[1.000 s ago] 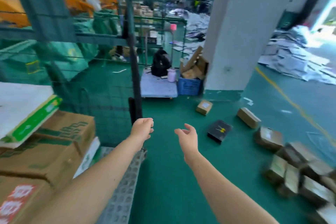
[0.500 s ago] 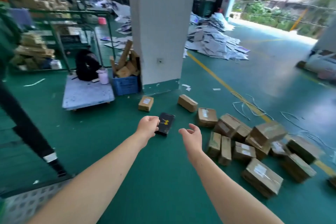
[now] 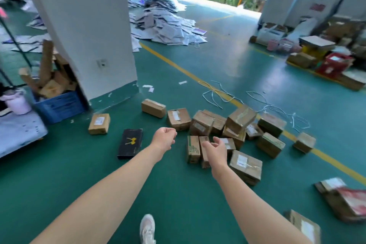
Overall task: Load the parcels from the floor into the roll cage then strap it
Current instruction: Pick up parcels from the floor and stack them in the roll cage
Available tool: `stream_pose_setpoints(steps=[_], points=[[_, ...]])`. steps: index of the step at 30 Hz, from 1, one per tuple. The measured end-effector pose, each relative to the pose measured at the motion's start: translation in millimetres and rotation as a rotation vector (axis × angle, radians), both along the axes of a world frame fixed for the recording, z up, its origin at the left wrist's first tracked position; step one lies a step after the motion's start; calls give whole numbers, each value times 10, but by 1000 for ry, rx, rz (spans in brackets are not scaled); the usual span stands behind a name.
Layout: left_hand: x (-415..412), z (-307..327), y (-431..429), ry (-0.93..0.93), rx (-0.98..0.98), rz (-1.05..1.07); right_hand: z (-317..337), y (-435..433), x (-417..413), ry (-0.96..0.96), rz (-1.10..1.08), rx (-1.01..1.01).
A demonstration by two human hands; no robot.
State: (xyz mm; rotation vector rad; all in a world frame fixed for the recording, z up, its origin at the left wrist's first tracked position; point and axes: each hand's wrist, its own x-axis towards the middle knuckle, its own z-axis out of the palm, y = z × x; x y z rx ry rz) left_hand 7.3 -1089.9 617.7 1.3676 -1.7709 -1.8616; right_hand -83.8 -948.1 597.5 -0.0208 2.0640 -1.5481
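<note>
Both bare arms reach out over the green painted floor (image 3: 95, 176). The left hand (image 3: 164, 139) has its fingers curled in toward the palm like a loose fist, and it holds nothing. The right hand (image 3: 214, 151) is half open, with its fingers (image 3: 217, 140) bent a little and spread apart. It holds nothing too.

The parcels all lie on the floor. Just past the right fingers is the heap of brown cardboard boxes (image 3: 240, 119), some tipped and leaning on each other. Right under those fingers stand two thin brown boxes on their edges, and the one with green print (image 3: 192, 149) sits between the two hands. To the right of the right fingers lies a brown box with a white label (image 3: 245, 165).

To the left of the left fingers lies a flat black box with a yellow mark (image 3: 130, 143). Farther left is a small brown box with a white sticker (image 3: 99, 124). Past the left fingers lies a long brown box (image 3: 153, 108), near the big white pillar (image 3: 83, 25).

A white shoe (image 3: 147, 230) shows at the bottom, between the arms.
</note>
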Motion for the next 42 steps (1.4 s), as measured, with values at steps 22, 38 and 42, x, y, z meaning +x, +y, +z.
stream_pose_setpoints(steps=[22,38,42], points=[[-3321,-462,-2123,-120,69,-401,-370,-1772,-2780,-133,-341,89],[-5650,-874,-3151,-284,61,-422,-653,-2593,-5214,-280,-283,195],[-6199,-1082,-3362,-337,70,-447,-820,-2792,-5676,-352,-320,209]])
